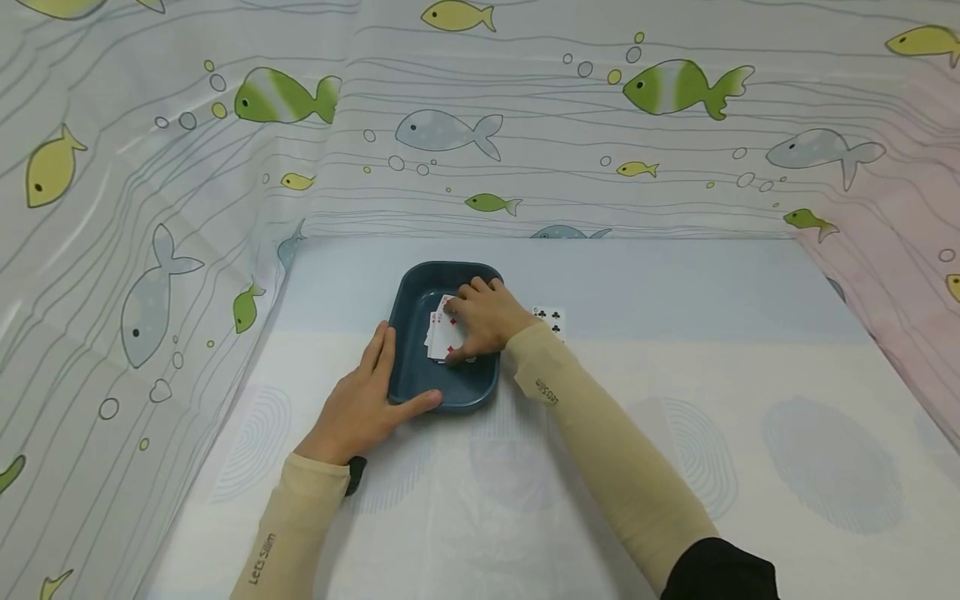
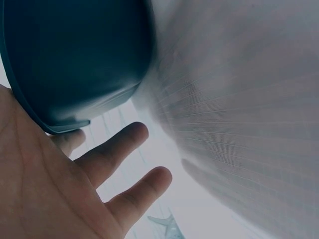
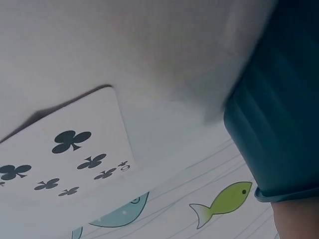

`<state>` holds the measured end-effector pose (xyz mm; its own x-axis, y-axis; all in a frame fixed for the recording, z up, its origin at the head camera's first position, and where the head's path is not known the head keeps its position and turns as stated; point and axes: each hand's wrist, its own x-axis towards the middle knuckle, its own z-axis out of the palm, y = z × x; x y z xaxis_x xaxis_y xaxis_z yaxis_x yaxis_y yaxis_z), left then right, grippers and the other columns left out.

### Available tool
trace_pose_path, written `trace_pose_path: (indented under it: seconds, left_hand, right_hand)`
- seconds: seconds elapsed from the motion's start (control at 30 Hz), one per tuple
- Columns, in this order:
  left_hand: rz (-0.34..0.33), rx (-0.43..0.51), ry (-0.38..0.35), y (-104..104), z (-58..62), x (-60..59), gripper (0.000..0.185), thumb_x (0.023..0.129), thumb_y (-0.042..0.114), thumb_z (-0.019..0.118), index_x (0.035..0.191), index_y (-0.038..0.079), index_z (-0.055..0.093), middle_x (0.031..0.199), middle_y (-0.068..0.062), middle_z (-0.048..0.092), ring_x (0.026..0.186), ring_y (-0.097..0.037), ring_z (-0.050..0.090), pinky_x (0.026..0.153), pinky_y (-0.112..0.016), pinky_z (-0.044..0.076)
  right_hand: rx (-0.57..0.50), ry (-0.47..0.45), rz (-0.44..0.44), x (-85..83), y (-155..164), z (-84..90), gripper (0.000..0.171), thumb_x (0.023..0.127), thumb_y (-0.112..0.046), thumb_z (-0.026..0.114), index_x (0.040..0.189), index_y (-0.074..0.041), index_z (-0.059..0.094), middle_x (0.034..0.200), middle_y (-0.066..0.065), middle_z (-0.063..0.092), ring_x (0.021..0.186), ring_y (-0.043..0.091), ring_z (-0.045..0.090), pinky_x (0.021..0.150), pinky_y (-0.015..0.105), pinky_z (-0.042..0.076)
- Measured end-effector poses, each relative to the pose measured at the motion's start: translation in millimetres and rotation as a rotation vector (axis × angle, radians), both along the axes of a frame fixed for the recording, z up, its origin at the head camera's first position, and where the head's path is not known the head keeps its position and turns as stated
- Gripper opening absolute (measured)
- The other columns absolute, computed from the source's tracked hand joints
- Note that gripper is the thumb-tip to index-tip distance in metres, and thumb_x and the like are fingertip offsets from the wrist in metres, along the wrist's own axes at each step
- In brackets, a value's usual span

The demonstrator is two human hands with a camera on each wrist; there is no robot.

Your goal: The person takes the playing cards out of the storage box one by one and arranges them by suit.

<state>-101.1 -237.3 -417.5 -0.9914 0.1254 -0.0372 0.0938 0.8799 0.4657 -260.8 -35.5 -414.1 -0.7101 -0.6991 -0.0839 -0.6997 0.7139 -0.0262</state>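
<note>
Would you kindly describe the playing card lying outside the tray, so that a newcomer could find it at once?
Start at the dark blue tray in the middle of the pale table, where the right hand rests on a small pile of red-suited cards. Just beyond the tray's right side, behind the right wrist, one card lies alone, face up on the cloth. It shows black clubs, unlike the red cards inside.

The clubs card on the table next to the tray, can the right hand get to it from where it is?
Probably yes. The clubs card lies bare beside the right hand, with only the tray rim between, though that hand is holding cards.
</note>
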Motion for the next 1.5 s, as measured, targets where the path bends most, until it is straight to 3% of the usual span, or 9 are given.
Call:
trace_pose_path:
  seconds: [0.3, 0.7, 1.2, 1.5]
  left_hand:
    - [0.003, -0.002, -0.006, -0.5, 0.7, -0.3, 0.121, 0.084, 0.082, 0.055, 0.163, 0.011, -0.002, 0.17, -0.003, -0.006, 0.145, -0.043, 0.032, 0.11, -0.058, 0.036]
    - [0.0, 0.004, 0.007, 1.8, 0.3, -0.9, 0.121, 0.084, 0.081, 0.056, 0.163, 0.011, -0.002, 0.17, -0.005, -0.005, 0.145, -0.042, 0.033, 0.109, -0.058, 0.037]
    - [0.002, 0.005, 0.004, -0.8, 1.1, 1.4, 0.12, 0.085, 0.081, 0.055, 0.163, 0.009, -0.001, 0.17, -0.006, -0.004, 0.143, -0.044, 0.036, 0.108, -0.059, 0.038]
    - [0.0, 0.014, 0.006, -0.1, -0.1, 1.2, 0.121, 0.084, 0.081, 0.056, 0.163, 0.009, -0.001, 0.17, -0.005, -0.005, 0.143, -0.043, 0.036, 0.108, -0.058, 0.038]
  right_hand:
    - [-0.088, -0.002, 0.0, -0.5, 3.3, -0.2, 0.092, 0.073, -0.08, 0.068, 0.143, -0.023, 0.058, 0.132, 0.0, 0.057, 0.116, 0.02, 0.043, 0.105, 0.039, 0.035]
    - [-0.124, 0.004, 0.023, 2.7, 10.3, 2.8, 0.091, 0.076, -0.076, 0.069, 0.146, -0.02, 0.056, 0.134, 0.003, 0.054, 0.118, 0.022, 0.041, 0.106, 0.041, 0.035]
    - [-0.311, 0.082, 0.072, 6.1, 20.1, 8.2, 0.093, 0.078, -0.072, 0.072, 0.151, -0.018, 0.05, 0.137, 0.005, 0.051, 0.121, 0.023, 0.043, 0.107, 0.043, 0.036]
    - [-0.394, 0.053, 0.071, 11.7, 25.1, 15.3, 0.092, 0.079, -0.065, 0.075, 0.152, -0.017, 0.048, 0.14, 0.007, 0.05, 0.126, 0.024, 0.042, 0.109, 0.043, 0.035]
